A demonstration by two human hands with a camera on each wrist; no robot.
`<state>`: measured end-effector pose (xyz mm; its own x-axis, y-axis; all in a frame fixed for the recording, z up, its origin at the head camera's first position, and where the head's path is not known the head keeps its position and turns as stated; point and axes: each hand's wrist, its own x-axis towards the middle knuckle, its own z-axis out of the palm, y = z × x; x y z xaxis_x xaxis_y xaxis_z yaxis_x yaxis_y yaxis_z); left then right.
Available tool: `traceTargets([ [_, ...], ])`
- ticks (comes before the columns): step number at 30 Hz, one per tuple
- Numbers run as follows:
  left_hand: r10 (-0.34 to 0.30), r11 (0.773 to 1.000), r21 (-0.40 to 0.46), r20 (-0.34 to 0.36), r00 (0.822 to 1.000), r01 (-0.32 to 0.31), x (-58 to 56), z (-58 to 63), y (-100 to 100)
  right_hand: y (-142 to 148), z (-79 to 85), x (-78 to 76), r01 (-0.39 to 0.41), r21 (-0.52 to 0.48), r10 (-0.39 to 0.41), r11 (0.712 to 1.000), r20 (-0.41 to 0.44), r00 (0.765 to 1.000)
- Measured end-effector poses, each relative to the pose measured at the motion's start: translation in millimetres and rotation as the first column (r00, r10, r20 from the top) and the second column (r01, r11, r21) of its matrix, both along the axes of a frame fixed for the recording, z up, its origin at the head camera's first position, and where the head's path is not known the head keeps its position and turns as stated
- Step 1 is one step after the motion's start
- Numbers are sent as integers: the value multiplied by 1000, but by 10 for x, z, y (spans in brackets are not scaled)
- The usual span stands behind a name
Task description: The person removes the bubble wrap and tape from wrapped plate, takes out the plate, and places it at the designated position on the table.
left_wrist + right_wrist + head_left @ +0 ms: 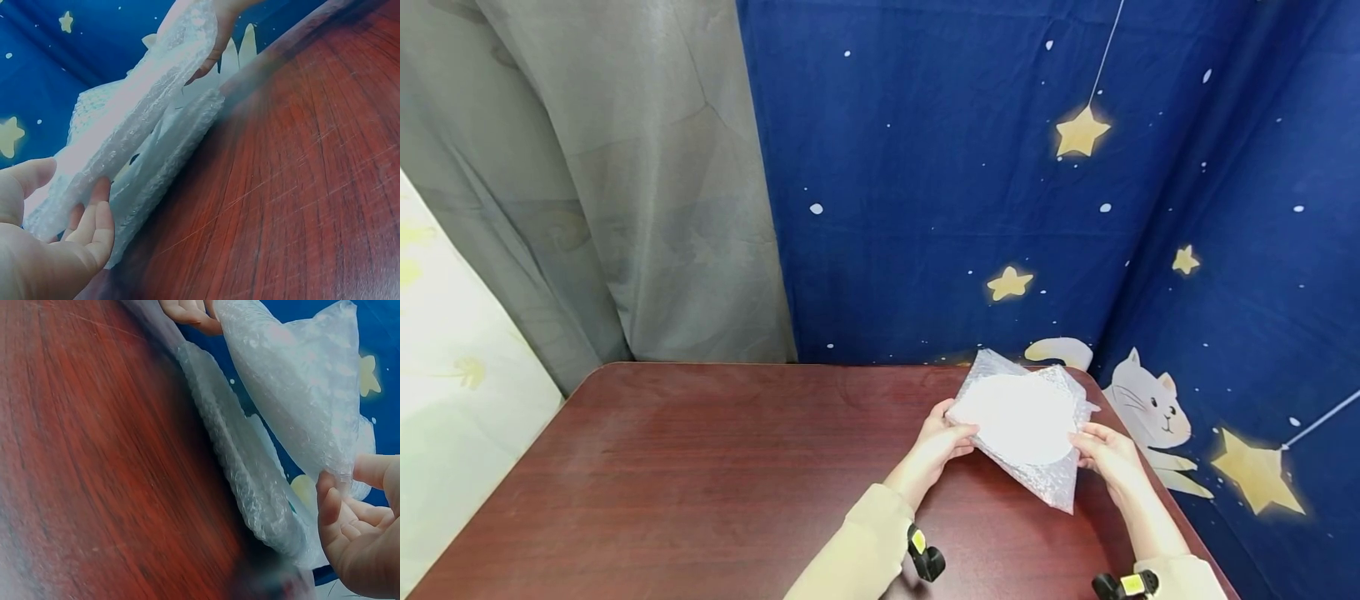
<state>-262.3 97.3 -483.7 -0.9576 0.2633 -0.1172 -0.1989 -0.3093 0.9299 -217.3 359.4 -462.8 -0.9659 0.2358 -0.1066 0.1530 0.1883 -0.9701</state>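
Over the far right of the table, a sheet of bubble wrap [1051, 487] is held up between two hands. A bright white, roundish flat shape [1018, 417] shows in its middle, too washed out for detail. My left hand [934, 446] grips the left edge, thumb on top and fingers beneath. At the right edge, my right hand [1108, 457] pinches the wrap between thumb and fingers, seen closely in the right wrist view. Below the raised part, a lower fold of bubble wrap [228, 434] hangs close over the tabletop, with a gap between the layers.
The dark red wooden table [700, 467] has a rounded far corner and its right edge runs close by the right forearm. Behind it hang a blue star-patterned curtain [925, 167] and a grey curtain [685, 208]. Black bands circle both wrists.
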Motion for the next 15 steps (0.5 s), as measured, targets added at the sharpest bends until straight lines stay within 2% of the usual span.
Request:
traceTargets([
  [15,5,1000,22,-28,1000,-4,2,-15,-133,-148,64,42,-2,-31,1,1000,-37,999],
])
